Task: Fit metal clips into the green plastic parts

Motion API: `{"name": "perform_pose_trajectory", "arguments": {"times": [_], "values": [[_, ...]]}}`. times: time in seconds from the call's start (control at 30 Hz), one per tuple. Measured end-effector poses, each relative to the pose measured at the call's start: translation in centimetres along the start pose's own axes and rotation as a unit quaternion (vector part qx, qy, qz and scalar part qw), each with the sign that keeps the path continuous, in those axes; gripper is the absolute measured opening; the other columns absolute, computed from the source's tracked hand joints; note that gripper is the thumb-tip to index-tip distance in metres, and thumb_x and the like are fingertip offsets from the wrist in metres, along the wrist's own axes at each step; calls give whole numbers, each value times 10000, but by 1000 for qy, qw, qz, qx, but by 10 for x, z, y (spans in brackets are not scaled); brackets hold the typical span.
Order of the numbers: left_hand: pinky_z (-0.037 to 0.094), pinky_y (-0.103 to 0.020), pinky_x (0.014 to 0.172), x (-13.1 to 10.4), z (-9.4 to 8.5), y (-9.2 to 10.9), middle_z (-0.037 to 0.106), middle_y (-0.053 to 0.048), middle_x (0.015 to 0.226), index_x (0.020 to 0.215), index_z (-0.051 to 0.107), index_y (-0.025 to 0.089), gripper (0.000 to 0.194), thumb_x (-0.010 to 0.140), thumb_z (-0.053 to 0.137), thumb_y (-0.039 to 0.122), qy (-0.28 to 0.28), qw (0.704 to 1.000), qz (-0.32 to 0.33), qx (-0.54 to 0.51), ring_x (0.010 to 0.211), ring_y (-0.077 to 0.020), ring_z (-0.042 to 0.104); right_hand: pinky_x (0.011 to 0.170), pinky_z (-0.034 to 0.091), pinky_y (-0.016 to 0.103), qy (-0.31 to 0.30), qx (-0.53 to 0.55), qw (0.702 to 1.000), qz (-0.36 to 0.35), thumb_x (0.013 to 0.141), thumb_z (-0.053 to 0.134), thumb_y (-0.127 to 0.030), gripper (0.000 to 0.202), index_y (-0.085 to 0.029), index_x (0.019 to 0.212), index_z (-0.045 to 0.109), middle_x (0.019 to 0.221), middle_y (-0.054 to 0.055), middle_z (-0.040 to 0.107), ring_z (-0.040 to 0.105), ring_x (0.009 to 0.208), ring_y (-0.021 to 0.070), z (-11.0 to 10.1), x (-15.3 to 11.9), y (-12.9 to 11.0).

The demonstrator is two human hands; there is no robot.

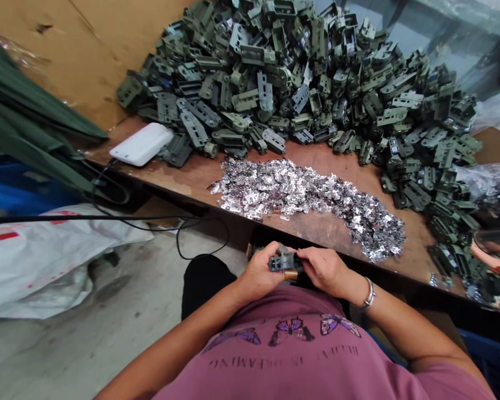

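Observation:
My left hand is closed around a dark grey-green plastic housing, held low in front of my body by the table edge. A short brass-coloured cylinder shows just under it. With thumb and fingers pinched together, my right hand meets the housing's right side; anything between its fingertips is too small to make out. Beyond both hands, a long heap of small shiny metal clips lies on the brown tabletop. A large pile of similar green plastic housings rises behind the clips.
A white power bank with a black cable sits at the table's left end. White plastic sacks lie on the floor at left, below green cloth. Clear plastic bags and an orange-rimmed container are at right.

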State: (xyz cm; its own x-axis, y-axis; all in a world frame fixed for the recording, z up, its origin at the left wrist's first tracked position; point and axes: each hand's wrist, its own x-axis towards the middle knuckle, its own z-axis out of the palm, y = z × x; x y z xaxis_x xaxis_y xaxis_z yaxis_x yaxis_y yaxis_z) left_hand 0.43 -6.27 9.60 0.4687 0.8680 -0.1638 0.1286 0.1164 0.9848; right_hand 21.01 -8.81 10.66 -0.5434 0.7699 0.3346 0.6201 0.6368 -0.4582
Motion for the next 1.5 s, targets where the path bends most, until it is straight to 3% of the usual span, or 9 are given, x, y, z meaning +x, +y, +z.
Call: {"name": "perform_pose_trajectory", "arguments": {"times": [0.37,0.47,0.57,0.8,0.9,1.03,1.2,1.33,1.5], "values": [[507,-259,660,-4,-3,-6,704,-24,832,945,645,172,309,668,753,257,-8,999,3,40,698,-143,624,647,565,301,18,156,978,139,941,498,-215,168,-205,1034,637,829,64,721,692,702,172,22,-12,-2],[523,-258,655,-5,-5,-7,711,-24,815,926,636,169,309,672,769,284,23,1000,-5,14,676,-140,638,608,584,288,3,330,919,216,951,499,-286,241,-237,1156,614,939,58,742,713,722,158,20,-13,-3],[538,-256,658,-6,-7,-8,737,-51,880,974,635,164,360,678,784,305,55,998,7,1,693,-147,665,583,578,286,104,427,843,310,905,575,-368,316,-233,1190,592,1073,93,724,713,787,172,22,-11,-5],[546,-361,884,-5,-3,-13,732,-128,1090,992,632,166,369,689,790,306,86,993,76,-4,968,-226,696,438,412,208,131,600,664,426,675,779,-387,368,-184,960,666,718,0,649,509,477,83,42,17,-10],[512,-394,949,-7,-9,-16,689,-141,1190,1099,625,171,535,637,840,331,63,994,48,-72,1081,-258,657,411,332,200,116,642,627,426,666,776,-407,429,-195,1014,644,709,-20,593,411,449,62,45,21,-8],[552,-304,728,-9,-22,-10,710,-135,1035,1132,619,146,708,565,867,490,-49,967,-60,-241,898,-247,695,457,335,206,62,559,741,367,782,687,-479,487,-212,1172,568,723,-29,563,438,509,84,40,22,-4],[456,-194,461,-3,-20,6,672,-64,872,1086,607,154,456,717,772,367,41,927,-201,-313,609,-128,628,705,458,274,-44,211,946,242,993,405,-329,285,-170,1094,619,810,42,647,604,746,156,29,52,8],[495,-210,495,6,-16,15,654,-58,868,998,614,151,353,684,735,259,90,903,-190,-375,691,-146,633,756,451,293,-81,-110,956,260,976,451,-256,216,-143,964,635,968,129,666,631,875,212,31,85,24],[452,-207,437,10,-15,15,659,-44,813,874,552,170,252,681,683,266,130,915,-180,-338,641,-148,613,667,432,274,-112,-172,949,240,933,468,-174,167,-131,900,626,891,127,671,629,768,197,31,90,36]]}}
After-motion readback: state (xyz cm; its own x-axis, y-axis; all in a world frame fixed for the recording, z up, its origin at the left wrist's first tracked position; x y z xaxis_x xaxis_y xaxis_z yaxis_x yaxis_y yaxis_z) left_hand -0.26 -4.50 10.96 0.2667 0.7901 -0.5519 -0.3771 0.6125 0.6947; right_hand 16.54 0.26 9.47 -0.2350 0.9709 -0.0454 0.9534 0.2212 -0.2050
